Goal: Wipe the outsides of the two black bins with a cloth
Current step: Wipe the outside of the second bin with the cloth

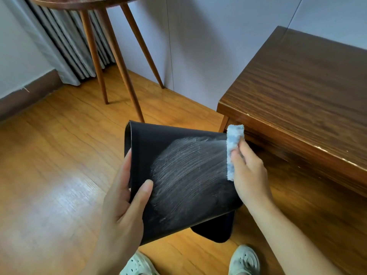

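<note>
The left hand (123, 203) grips a black bin (178, 175) held above the wooden floor (49, 155), its streaked side facing up, thumb pressed on it. The right hand (250, 173) pinches a pale blue cloth (233, 149) against the bin's right edge, beside a dark wooden table (307, 96). A second black bin (214, 229) peeks out beneath; a three-legged side table (119, 56) stands near the grey wall (208, 36).

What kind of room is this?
Probably a room in a home or hotel: wooden floor, pleated curtain, a three-legged side table and a dark wooden table.
</note>
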Demonstrator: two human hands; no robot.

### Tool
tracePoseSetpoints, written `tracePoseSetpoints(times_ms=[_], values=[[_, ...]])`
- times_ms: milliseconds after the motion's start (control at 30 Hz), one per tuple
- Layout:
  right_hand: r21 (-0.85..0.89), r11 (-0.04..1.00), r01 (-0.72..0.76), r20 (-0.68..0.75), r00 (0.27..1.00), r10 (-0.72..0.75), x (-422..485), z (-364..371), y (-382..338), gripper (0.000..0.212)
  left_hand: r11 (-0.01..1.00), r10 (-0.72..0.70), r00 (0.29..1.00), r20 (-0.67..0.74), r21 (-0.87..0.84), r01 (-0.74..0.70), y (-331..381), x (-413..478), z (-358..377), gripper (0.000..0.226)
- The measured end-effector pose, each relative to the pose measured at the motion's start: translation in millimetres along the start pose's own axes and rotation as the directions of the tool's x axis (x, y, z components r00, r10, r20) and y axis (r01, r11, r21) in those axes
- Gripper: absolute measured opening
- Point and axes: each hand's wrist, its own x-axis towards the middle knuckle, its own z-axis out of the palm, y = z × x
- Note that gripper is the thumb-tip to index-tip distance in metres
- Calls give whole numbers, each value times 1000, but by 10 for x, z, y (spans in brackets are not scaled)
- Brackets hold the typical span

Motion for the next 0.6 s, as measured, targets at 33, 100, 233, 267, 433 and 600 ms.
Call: tracePoseSetpoints(times_ms=[33,100,233,267,433,600], values=[[103,995,3,-20,1000,-1,-11,-9,-37,47,1000,1,1000,-2,-20,-1,12,8,12,58],[268,963,6,-72,997,14,-27,-52,-100,48,998,-25,1000,18,-65,26,42,20,20,54],[348,937,33,-163,986,26,-51,-119,-125,52,953,-195,978,80,-219,208,84,91,-103,26],[351,935,48,-170,985,14,-68,-111,-124,55,929,-235,967,98,-271,253,96,107,-126,21],[274,942,193,-164,975,-152,-164,-27,-119,69,741,-566,822,-57,-472,477,111,161,-75,52],[19,947,320,-84,945,-317,-127,50,-35,56,799,-549,817,-177,-396,452,162,130,33,27]])
